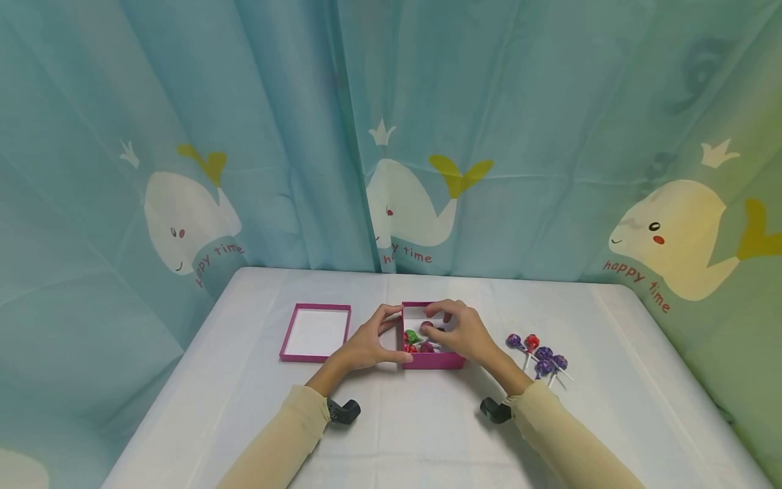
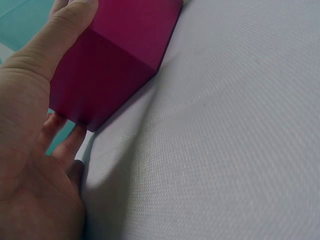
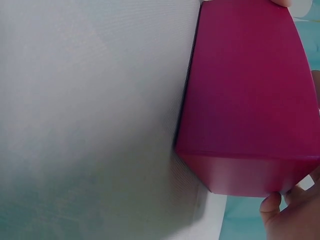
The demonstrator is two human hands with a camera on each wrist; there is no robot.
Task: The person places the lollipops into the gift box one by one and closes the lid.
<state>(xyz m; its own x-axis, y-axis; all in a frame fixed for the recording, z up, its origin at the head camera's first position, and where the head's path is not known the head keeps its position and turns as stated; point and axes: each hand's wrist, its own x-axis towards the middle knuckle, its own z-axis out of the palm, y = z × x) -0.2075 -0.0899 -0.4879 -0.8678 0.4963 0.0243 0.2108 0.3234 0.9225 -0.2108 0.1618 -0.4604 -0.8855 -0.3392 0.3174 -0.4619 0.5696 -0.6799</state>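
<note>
Magenta box walls [image 1: 434,361] are gripped by the left hand [image 1: 364,345]; the right hand [image 1: 464,331] arches above, thumb and forefinger apart.

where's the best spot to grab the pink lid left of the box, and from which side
I'd pinch the left rim of the pink lid, coming from its outer left side. It lies flat with its white inside facing up, so the low raised rim offers an edge to grip, while the left hand and the box crowd its right side.
</note>
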